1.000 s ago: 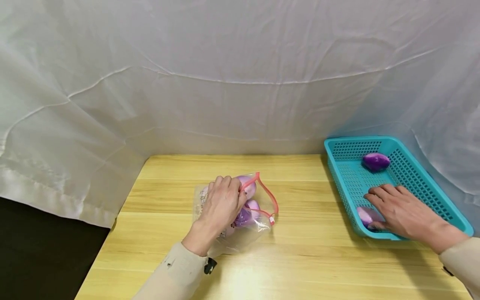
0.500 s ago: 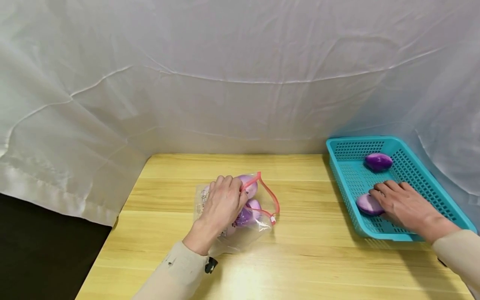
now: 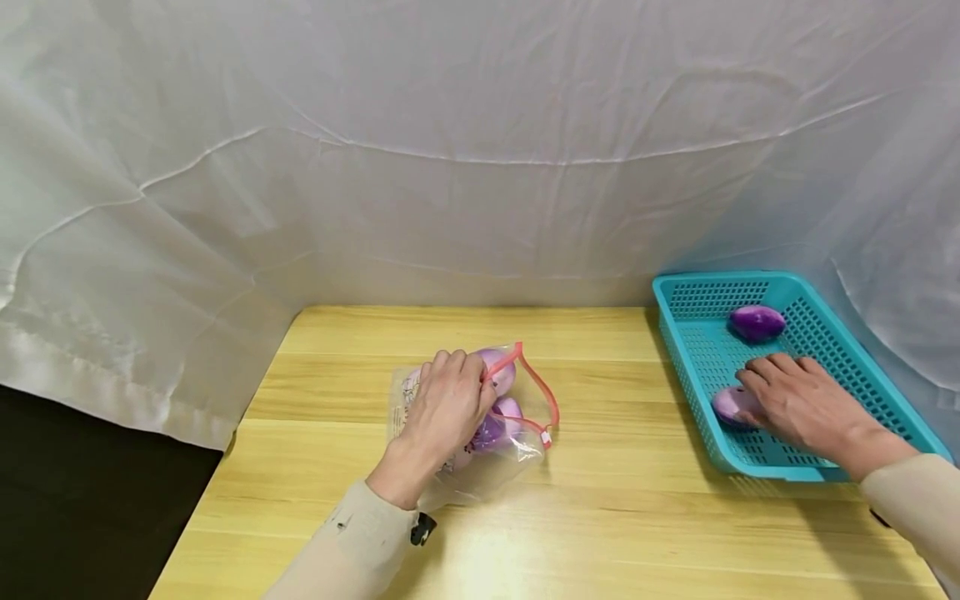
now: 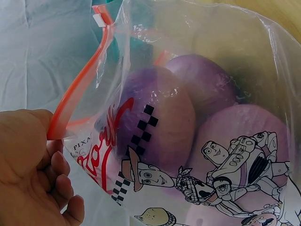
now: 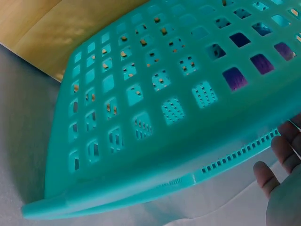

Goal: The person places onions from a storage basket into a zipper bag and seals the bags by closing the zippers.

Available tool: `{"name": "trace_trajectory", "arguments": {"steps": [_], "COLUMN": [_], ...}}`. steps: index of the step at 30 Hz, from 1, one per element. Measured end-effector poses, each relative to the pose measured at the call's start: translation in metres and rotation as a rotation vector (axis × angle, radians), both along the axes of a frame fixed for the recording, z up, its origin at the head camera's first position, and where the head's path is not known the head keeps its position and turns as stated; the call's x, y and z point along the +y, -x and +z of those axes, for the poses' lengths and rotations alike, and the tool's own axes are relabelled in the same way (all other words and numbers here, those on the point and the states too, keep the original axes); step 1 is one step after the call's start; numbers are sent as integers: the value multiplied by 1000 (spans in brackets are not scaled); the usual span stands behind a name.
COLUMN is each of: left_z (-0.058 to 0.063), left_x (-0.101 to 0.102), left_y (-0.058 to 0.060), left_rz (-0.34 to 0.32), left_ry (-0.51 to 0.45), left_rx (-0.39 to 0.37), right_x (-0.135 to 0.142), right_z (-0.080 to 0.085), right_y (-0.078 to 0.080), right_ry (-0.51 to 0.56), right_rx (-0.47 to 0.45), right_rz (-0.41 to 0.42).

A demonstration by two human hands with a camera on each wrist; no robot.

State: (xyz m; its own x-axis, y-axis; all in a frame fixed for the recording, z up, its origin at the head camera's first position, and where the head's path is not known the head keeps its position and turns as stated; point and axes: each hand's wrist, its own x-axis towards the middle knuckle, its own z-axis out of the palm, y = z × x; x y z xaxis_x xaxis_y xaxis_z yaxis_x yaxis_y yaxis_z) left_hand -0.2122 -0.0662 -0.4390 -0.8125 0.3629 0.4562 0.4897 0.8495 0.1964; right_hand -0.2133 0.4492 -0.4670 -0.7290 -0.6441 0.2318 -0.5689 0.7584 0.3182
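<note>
My left hand (image 3: 446,400) pinches the red zip edge of a clear zip bag (image 3: 517,454) on the table. In the left wrist view, several purple oval pieces (image 4: 160,113), fruit-like and smooth, show through the printed plastic. The bag's mouth gapes toward the right. Inside a turquoise basket (image 3: 678,379), my right hand (image 3: 806,408) grips a pale-and-purple oval piece (image 3: 727,404) near the left wall, thumb on its near side. Another dark purple oval piece (image 3: 757,323) lies at the basket's far end. The right wrist view shows mostly the basket's perforated wall (image 5: 155,146).
The wooden table (image 3: 600,533) separates the bag from the basket. A whitish cloth (image 3: 480,208) hangs behind and at both sides, close to the basket's far and right rims. A dark area (image 3: 90,500) lies beyond the table's left edge.
My right hand has closed its fingers and thumb over the near oval piece, which shifted a little in the basket. The left hand and bag have stayed put.
</note>
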Motion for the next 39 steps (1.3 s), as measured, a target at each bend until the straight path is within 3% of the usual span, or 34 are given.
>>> {"name": "trace_trajectory", "arguments": {"steps": [12,23,39], "left_z": [-1,-2,-2], "left_x": [-1,-1,0], "left_y": [0,0,0], "left_rz": [-2,2,-7], "left_ry": [2,-4,-10], "left_rx": [5,0,-4], "right_x": [11,21,37], "right_z": [-7,-10,-25], "right_y": [2,3,12], "right_ry": [-102,-201,-154], "right_rx": [-20,-39,30], "right_rz": [-12,-84,13]}}
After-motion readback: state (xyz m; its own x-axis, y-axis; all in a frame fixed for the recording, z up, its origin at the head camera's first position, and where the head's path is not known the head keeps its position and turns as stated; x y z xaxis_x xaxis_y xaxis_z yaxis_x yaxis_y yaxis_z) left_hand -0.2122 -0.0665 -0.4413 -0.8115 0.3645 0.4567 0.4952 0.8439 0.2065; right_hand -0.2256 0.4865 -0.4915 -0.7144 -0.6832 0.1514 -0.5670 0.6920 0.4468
